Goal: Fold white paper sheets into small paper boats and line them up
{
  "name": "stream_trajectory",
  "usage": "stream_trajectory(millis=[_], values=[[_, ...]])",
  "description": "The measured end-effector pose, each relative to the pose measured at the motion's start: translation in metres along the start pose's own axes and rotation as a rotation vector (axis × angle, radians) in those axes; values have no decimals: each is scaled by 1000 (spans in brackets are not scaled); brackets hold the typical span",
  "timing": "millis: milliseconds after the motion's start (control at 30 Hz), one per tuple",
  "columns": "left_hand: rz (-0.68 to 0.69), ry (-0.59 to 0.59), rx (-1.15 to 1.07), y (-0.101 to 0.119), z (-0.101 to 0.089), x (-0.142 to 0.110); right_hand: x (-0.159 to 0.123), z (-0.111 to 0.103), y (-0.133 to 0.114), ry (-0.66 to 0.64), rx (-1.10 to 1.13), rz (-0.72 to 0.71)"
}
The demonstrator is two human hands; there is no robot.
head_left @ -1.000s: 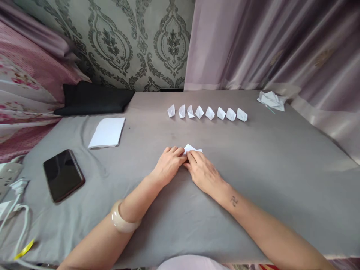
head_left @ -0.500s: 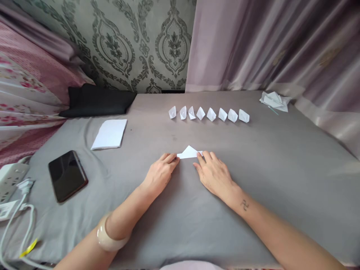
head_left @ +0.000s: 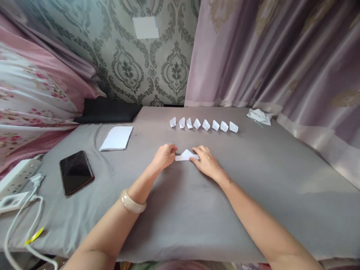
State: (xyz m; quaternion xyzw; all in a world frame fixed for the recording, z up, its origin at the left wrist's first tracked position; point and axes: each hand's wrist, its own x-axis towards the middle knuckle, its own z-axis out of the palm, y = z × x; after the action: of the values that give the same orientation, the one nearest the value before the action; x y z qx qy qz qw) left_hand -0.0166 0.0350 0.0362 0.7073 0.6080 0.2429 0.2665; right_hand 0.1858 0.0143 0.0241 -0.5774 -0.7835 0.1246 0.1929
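A small folded sheet of white paper point(head_left: 185, 155) lies in front of me, with a pointed peak on its far side and a straight band along its near edge. My left hand point(head_left: 164, 156) is closed at the paper's left end, its fingertips curled and partly hidden. At the other end, my right hand point(head_left: 206, 161) pinches the paper, thumb on the near edge and fingers on the far side. Beyond both hands stands a row of several small folded paper boats point(head_left: 206, 125).
A stack of white paper point(head_left: 116, 138) and a dark phone point(head_left: 76, 173) lie to the left. A power strip point(head_left: 17, 176) with white cables sits at the left edge. Black cloth point(head_left: 109, 110) is at the back, crumpled white paper point(head_left: 259, 116) at the back right.
My left hand has turned on the paper's left end. My right thumb has come onto the near edge, where a wider band now shows. The view has tilted upward.
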Motion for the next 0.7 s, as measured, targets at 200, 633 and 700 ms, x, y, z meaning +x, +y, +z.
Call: stream_trajectory(millis=[200,633,700], values=[[-71,131,-164,-9,17,-1,-11,-2,-4,-84,161,90],[-173,85,-998,21,19,-19,-10,-5,-13,211,797,214],[-132,98,-1033,25,20,-21,-13,-5,-19,261,747,192]])
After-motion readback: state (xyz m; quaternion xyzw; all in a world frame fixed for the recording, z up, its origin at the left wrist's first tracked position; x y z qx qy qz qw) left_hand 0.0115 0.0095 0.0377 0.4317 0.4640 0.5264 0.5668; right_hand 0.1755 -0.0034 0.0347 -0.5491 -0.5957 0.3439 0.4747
